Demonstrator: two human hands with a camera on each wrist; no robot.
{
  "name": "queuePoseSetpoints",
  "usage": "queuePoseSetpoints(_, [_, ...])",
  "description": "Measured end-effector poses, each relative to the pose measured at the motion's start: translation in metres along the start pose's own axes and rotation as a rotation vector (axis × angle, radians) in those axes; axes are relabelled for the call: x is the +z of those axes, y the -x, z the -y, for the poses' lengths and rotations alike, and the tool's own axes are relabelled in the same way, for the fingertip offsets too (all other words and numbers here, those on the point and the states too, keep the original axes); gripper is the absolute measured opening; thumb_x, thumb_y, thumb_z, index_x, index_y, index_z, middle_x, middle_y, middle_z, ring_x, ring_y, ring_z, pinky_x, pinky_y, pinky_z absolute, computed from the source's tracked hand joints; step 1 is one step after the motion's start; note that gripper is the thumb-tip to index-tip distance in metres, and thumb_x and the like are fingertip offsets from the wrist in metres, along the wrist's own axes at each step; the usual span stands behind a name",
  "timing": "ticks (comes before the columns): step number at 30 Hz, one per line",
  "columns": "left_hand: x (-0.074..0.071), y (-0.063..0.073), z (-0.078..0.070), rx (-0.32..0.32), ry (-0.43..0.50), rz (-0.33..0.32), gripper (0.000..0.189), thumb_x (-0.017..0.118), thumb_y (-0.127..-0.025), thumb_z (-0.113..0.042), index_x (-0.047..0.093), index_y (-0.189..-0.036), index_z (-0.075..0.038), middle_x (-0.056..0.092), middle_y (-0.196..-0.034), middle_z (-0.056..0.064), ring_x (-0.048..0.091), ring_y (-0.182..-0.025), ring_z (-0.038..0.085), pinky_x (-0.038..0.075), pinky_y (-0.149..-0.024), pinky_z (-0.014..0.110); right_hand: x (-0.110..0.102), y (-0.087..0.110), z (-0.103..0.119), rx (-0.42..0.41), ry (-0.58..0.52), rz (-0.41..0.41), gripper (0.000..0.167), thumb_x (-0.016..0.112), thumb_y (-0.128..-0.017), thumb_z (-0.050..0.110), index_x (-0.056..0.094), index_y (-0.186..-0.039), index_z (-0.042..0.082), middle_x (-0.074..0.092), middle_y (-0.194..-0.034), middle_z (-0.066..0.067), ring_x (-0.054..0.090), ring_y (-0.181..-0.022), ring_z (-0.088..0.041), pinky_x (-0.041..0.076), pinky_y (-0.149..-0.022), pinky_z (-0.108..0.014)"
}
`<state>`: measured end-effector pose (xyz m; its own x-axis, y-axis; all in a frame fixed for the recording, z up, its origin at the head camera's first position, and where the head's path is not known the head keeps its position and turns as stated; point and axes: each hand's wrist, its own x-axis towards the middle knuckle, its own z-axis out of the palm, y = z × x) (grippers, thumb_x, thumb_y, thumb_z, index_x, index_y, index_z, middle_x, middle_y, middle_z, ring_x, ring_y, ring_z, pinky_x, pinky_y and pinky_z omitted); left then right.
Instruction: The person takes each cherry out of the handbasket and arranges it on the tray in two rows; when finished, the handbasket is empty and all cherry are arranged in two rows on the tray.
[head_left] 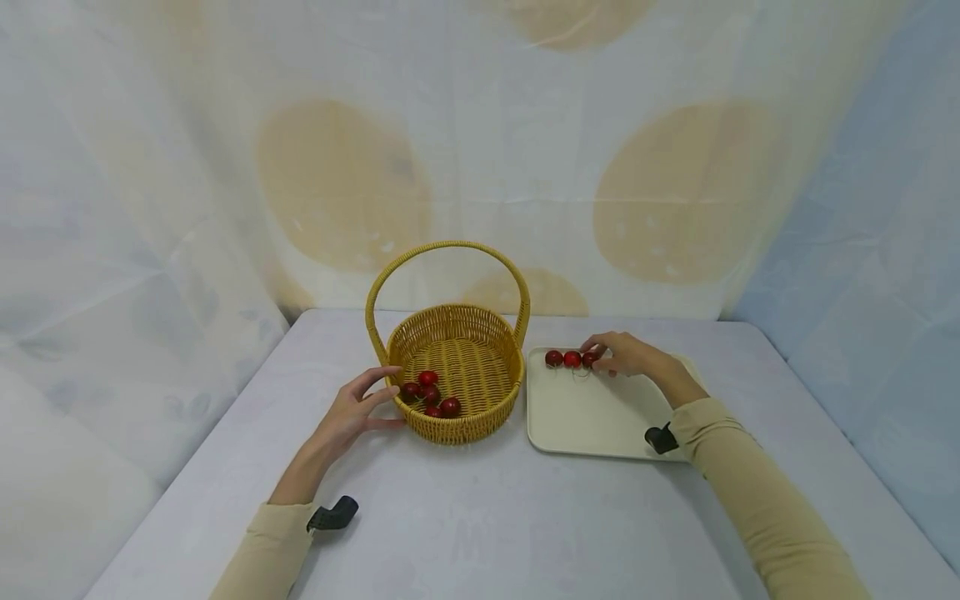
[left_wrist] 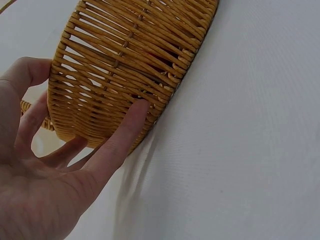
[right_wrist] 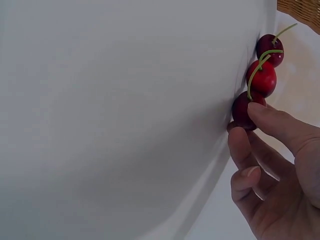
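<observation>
The left hand (head_left: 352,417) holds the left side of the wicker basket (head_left: 465,430), its thumb against the outer wall and its other fingers curved around the side up to the rim. Inside, five red cherries (head_left: 431,394) lie grouped at the near left of the woven floor, and the tall handle (head_left: 450,244) arches above. Just to the basket's right, a pale tray (head_left: 592,417) rests on the white table (head_left: 465,517). Along its far edge three cherries sit in a row: a dark cherry at the left end (right_wrist: 269,50), a bright red cherry in the middle (right_wrist: 262,80) and a dark cherry at the right end (right_wrist: 242,111), with thin green stems showing. The right hand (head_left: 633,354) pinches that right-end cherry between thumb and finger, beside the middle one. Beige sleeves (head_left: 772,500) cover both forearms, and a pale curtain (head_left: 502,133) with yellowish round patches hangs behind the table.
</observation>
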<state>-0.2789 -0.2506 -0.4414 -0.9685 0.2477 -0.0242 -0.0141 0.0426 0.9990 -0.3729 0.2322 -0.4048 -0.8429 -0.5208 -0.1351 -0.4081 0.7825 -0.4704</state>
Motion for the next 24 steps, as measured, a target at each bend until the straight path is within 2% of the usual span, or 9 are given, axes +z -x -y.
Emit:
queuePoseSetpoints(13, [0.0008,0.0006,-0.0002,0.002,-0.002,0.008,0.06,0.064,-0.096,-0.027,0.039,-0.146,-0.006,0.023,-0.16,0.003,0.03,-0.145,0.039,0.057,-0.085,0.058,0.0037,-0.0057,-0.0002,0.018,-0.008,0.002,0.039,0.06,-0.097,0.008,0.054,-0.135,0.002,0.063,-0.124,-0.025,0.065,-0.07,-0.02,0.052,-0.056,-0.026])
queuePoseSetpoints(24, [0.002,0.0013,-0.0017,0.009,-0.007,0.009,0.06,0.063,-0.097,-0.028,0.038,-0.146,-0.006,0.022,-0.161,0.004,0.029,-0.145,0.04,0.057,-0.086,0.058,-0.0056,0.0011,0.0091,0.005,-0.002,0.016,0.04,0.057,-0.099,0.013,0.05,-0.136,-0.002,0.062,-0.123,-0.028,0.069,-0.078,-0.027,0.057,-0.062,-0.031])
